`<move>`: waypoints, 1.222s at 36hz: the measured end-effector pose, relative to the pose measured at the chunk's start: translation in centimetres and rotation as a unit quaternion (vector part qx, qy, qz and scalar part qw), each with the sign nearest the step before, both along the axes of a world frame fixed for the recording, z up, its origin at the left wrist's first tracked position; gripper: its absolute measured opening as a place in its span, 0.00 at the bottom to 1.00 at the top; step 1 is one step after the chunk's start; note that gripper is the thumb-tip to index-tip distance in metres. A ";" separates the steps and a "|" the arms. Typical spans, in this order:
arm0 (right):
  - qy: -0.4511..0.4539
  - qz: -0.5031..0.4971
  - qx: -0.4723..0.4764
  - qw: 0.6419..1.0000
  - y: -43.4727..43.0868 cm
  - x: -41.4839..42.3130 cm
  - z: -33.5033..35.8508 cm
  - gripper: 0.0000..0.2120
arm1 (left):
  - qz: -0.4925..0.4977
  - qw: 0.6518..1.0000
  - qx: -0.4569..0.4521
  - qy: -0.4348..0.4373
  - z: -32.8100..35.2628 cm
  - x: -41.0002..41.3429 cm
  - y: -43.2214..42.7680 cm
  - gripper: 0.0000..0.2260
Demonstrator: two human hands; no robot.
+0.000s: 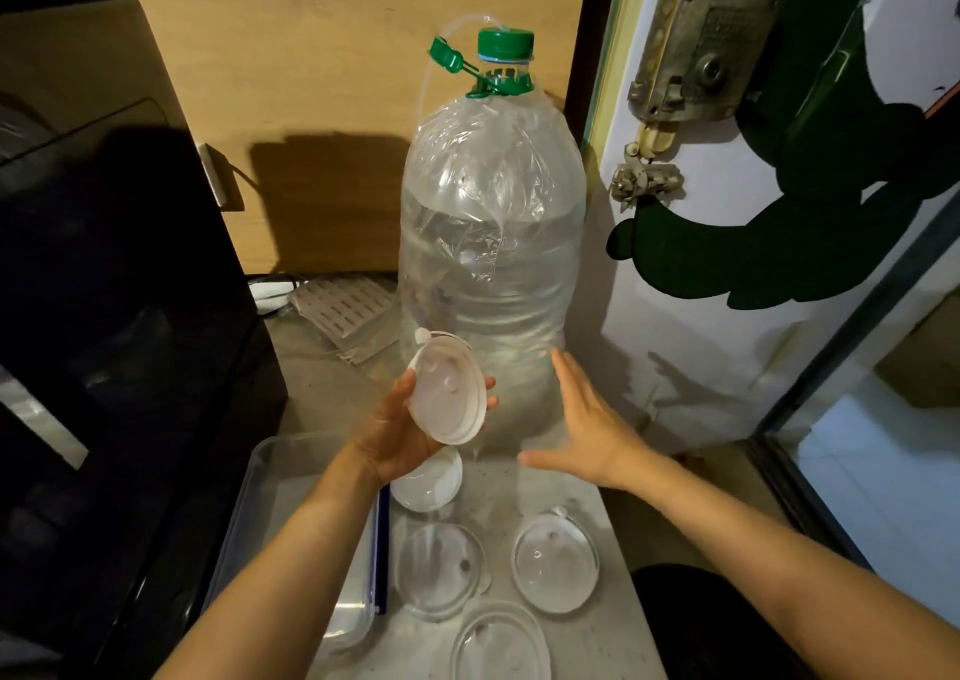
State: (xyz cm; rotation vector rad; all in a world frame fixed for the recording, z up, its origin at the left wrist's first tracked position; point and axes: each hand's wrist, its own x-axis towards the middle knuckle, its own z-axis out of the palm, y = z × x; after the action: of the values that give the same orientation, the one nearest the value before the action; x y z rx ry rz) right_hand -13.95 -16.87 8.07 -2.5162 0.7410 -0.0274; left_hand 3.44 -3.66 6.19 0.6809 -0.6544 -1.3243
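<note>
A large clear water bottle (493,242) with a green cap stands at the back of a marble counter (498,482), wrapped in clear plastic and part full. My left hand (395,435) grips a round translucent lid (449,393), tilted on edge just in front of the bottle's base. Fingers straight and spread, my right hand (587,424) hovers beside the bottle's lower right, holding nothing. A small clear container (428,482) sits under my left hand.
Three more round clear lids (556,562) lie on the counter in front. A clear rectangular tray (270,476) stands at the left, beside a black appliance (119,315). A door with a metal lock (696,50) is on the right, a wooden panel behind.
</note>
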 end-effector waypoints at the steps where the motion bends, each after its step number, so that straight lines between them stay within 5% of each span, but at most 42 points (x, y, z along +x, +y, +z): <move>1: 0.013 -0.018 0.013 1.000 0.1 -0.5 -0.9 0.57 | -0.001 1.000 0.002 -0.002 -0.2 -0.1 -0.1 0.36; 10: 0.178 -0.106 0.075 0.975 4.0 -3.4 -7.4 0.56 | -0.034 0.999 0.028 -0.008 -1.7 -1.2 -0.9 0.34; 22: 0.256 -0.104 0.052 0.960 7.2 -2.0 -9.2 0.50 | -0.057 0.996 0.065 0.001 -3.0 -1.4 -1.2 0.34; 35: 0.207 -0.122 0.034 0.970 6.0 -2.3 -8.9 0.49 | -0.056 0.996 0.069 0.016 -3.3 -1.3 -1.5 0.35; 44: 0.058 -0.123 0.001 0.991 3.1 -1.5 -3.3 0.50 | -0.040 0.996 0.083 0.021 -2.9 -1.3 -1.4 0.37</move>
State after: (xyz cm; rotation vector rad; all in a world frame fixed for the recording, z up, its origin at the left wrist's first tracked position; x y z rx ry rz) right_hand -15.45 -13.77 4.72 -2.4244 1.0952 0.0344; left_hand 2.12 -5.03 3.25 0.7647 -0.5455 -1.4749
